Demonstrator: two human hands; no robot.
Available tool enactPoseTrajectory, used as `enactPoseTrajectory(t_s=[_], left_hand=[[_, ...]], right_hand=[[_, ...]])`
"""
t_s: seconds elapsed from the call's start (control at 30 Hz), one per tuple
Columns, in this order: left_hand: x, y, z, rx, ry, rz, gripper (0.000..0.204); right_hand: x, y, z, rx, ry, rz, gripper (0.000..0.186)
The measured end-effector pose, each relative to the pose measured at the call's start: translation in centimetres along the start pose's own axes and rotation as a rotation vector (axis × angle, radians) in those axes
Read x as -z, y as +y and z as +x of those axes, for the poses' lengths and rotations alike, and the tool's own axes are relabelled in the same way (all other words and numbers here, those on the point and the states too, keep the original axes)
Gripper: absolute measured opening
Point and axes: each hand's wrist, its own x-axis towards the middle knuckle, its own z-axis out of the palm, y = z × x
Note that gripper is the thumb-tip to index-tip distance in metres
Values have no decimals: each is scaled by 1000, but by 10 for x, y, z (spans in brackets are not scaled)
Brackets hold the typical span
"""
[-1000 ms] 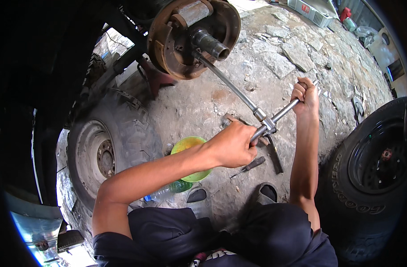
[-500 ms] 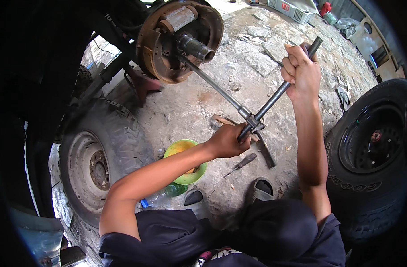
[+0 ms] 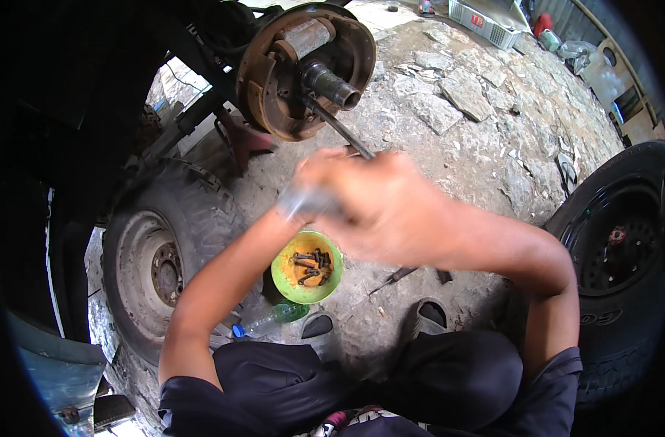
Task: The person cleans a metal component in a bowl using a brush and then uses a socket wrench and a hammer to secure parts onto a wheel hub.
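A long T-handle socket wrench (image 3: 341, 132) runs from the lower part of a rusty brake backing plate (image 3: 256, 95) toward me. Its far end meets the plate below the hollow axle spindle (image 3: 334, 85). My left hand (image 3: 321, 177) and my right hand (image 3: 392, 202) are close together at its near end, both blurred by motion and closed around it. They hide the joint and most of the crossbar; a silvery smear shows beside my left wrist. Below them sits a green bowl (image 3: 276, 280) holding several dark bolts (image 3: 308, 264).
A tyre on a pale rim (image 3: 139, 255) leans at left, another tyre (image 3: 616, 328) stands at right. A plastic bottle (image 3: 267, 322) lies by the bowl, a screwdriver (image 3: 399, 275) near my right foot. A red jack stand (image 3: 241, 142) is under the vehicle. A white crate (image 3: 485, 25) stands far back.
My right hand has swung left and down from the upper right, bringing the crossbar round. My left hand has moved up and left. The bowl's contents are now uncovered.
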Motion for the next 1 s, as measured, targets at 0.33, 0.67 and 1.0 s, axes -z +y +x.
enactPoseTrajectory(t_s=[0.33,0.67,1.0], left_hand=[[11,2,31,-48,147,245,40],[7,-15,47,-151,250,172,39],[0,-5,40,-161,191,103,38]], right_hand=[[-98,20,-87,-301,-1274,-323,16],[-77,49,-150,45,-702,-342,26],[-20,22,-106,-1083,906,730,56]])
